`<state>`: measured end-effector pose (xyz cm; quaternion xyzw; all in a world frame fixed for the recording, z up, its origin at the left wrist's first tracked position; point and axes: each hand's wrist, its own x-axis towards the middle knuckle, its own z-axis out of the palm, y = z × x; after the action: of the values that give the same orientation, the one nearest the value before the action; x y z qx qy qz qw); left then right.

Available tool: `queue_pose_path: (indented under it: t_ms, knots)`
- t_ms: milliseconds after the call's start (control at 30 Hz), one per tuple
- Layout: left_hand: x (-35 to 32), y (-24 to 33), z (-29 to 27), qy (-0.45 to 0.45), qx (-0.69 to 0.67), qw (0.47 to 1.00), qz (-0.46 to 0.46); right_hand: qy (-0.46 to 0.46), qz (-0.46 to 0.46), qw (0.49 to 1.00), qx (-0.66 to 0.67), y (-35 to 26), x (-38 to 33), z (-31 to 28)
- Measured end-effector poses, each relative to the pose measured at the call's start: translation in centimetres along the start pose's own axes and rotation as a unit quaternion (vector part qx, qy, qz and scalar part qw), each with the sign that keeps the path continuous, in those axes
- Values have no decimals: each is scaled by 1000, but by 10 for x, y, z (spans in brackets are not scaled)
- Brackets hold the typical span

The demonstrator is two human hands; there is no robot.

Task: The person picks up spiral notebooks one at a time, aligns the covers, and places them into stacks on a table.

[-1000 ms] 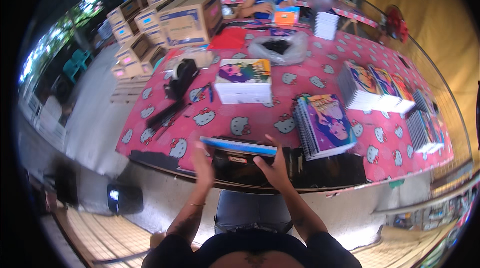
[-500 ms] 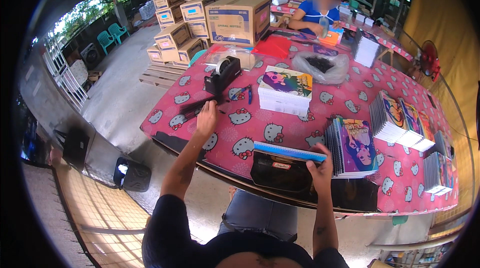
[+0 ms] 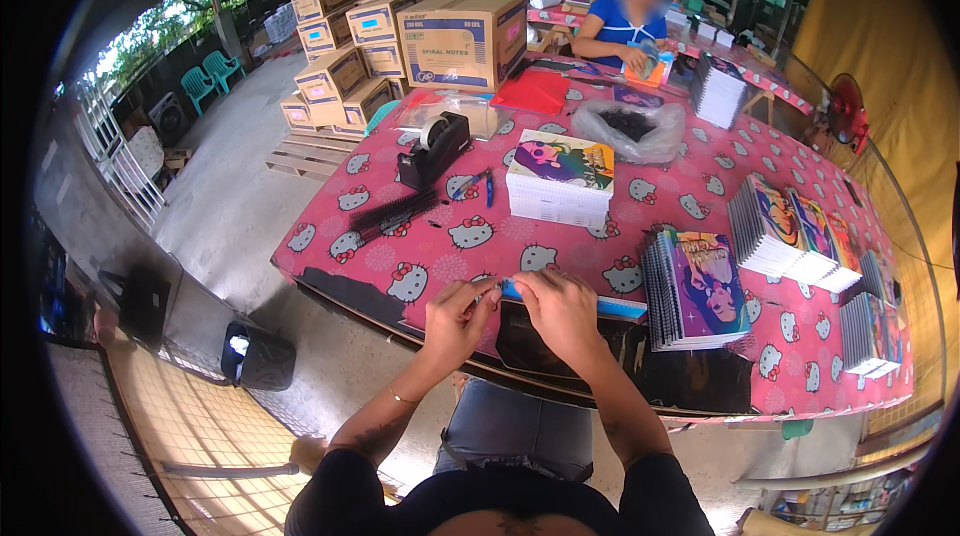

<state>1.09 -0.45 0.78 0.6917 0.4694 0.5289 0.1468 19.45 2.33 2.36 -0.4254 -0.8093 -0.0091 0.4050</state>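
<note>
Both hands pinch the left end of a thin blue-edged notebook (image 3: 590,302) lying flat at the near edge of the table: the left hand (image 3: 455,318) holds its corner, and the right hand (image 3: 562,308) presses on top. So close to the edge, the notebook could slide off if the grip loosens. The table (image 3: 690,186) wears a pink cartoon-cat cloth; cardboard boxes (image 3: 462,26) stack far left over a concrete floor.

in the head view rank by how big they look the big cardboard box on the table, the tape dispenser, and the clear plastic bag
1. cardboard box
2. clear plastic bag
3. tape dispenser, though it looks close to the bag, and the bag lies farther off, so that order is unsure.
</note>
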Motion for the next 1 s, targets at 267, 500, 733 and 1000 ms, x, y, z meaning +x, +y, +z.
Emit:
queue_pose_path:
  t_ms: [267,500,733,1000]
  knots:
    - [0,-10,3,-10,39,999,1,12,-5,1000,-4,0,1,4]
    - [16,-6,-6,-78,173,980,-68,19,2,1000,-5,-3,-1,5]
    - [14,-10,-6,-53,43,998,1,26,9,1000,-6,-5,2,3]
    - [13,-9,-3,-22,94,995,-19,17,-3,1000,-7,-6,-1,1]
